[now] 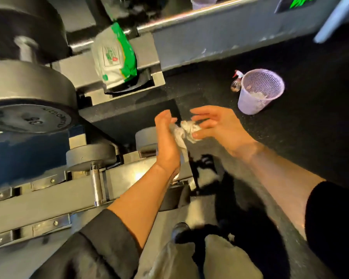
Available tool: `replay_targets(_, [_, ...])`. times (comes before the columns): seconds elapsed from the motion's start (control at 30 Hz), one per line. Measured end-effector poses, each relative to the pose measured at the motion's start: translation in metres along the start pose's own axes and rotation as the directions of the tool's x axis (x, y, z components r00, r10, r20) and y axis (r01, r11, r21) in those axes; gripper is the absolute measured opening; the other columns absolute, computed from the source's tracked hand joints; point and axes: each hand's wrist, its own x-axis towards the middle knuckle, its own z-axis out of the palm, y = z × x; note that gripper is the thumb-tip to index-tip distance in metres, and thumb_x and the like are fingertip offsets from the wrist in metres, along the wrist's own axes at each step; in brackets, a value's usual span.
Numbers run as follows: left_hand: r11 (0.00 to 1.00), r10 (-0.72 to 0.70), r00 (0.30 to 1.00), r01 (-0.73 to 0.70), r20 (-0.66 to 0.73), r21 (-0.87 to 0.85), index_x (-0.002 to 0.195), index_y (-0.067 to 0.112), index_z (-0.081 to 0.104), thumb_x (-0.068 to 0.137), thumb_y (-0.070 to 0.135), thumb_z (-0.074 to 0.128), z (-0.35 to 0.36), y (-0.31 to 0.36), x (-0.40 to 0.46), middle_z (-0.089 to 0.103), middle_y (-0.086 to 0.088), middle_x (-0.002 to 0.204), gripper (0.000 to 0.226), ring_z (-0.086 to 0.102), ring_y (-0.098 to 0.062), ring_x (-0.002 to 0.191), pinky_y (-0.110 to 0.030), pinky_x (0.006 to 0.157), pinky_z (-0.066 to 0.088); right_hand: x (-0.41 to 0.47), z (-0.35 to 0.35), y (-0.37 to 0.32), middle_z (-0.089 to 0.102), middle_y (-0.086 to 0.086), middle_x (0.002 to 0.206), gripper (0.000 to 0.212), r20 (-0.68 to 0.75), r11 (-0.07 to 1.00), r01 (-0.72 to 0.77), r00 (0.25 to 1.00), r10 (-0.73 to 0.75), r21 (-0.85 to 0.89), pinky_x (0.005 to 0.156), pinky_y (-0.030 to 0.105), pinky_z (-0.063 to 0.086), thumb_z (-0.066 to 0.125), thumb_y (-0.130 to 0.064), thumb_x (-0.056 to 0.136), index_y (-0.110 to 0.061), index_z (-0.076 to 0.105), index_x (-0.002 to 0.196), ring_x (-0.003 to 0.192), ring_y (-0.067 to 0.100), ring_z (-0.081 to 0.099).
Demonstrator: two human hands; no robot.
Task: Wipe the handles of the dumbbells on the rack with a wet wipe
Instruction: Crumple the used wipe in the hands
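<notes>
We see crumpled wet wipe (186, 130) between both hands: left hand (167, 140) cupped around it, right hand (216, 125) pinching it, other fingers spread. Dumbbells (28, 93) racked at left.

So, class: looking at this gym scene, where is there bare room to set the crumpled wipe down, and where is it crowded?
Free: the dark floor between the rack's end and the lilac mesh bin, and the wide stretch of floor right of the right hand. Crowded: the rack, filled with dumbbells and the wipes packet; the bin has a spray bottle beside it.
</notes>
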Motion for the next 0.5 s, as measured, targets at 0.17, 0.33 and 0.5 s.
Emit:
replay_targets(0.17, [0.982, -0.036, 0.986, 0.065, 0.164, -0.178, 0.094, 0.018, 0.057, 0.093, 0.028, 0.045, 0.045, 0.047, -0.022, 0.051, -0.003, 0.089, 0.015, 0.053, -0.016, 0.073, -0.029, 0.066, 0.043, -0.019, -0.021, -0.057, 0.069, 0.016, 0.099, 0.046, -0.102, 0.996, 0.083, 0.991, -0.087, -0.041, 0.082, 0.04, 0.056, 0.08, 0.01, 0.061, -0.008, 0.067, 0.101, 0.079, 0.024, 0.066])
replay_targets(0.33, [0.961, -0.057, 0.925, 0.153, 0.377, -0.229, 0.101, 0.012, 0.057, 0.083, 0.036, 0.05, 0.079, 0.08, -0.041, 0.056, -0.013, 0.107, 0.031, 0.057, -0.024, 0.09, -0.034, 0.079, 0.045, -0.036, -0.035, -0.095, 0.071, 0.011, 0.102, 0.05, -0.194, 0.985, 0.127, 0.97, -0.149, -0.119, 0.086, 0.034, 0.055, 0.082, -0.001, 0.064, -0.003, 0.066, 0.111, 0.094, 0.021, 0.068])
replay_targets(0.5, [0.978, -0.088, 0.843, 0.173, 0.53, -0.113, 0.097, 0.029, 0.061, 0.093, 0.04, 0.041, 0.108, 0.092, -0.055, 0.061, -0.007, 0.119, 0.023, 0.057, -0.025, 0.115, -0.041, 0.101, 0.042, -0.044, -0.059, -0.111, 0.071, -0.004, 0.095, 0.044, -0.345, 0.973, 0.139, 0.918, -0.195, -0.182, 0.082, 0.023, 0.053, 0.084, -0.011, 0.066, -0.014, 0.068, 0.107, 0.086, 0.003, 0.066])
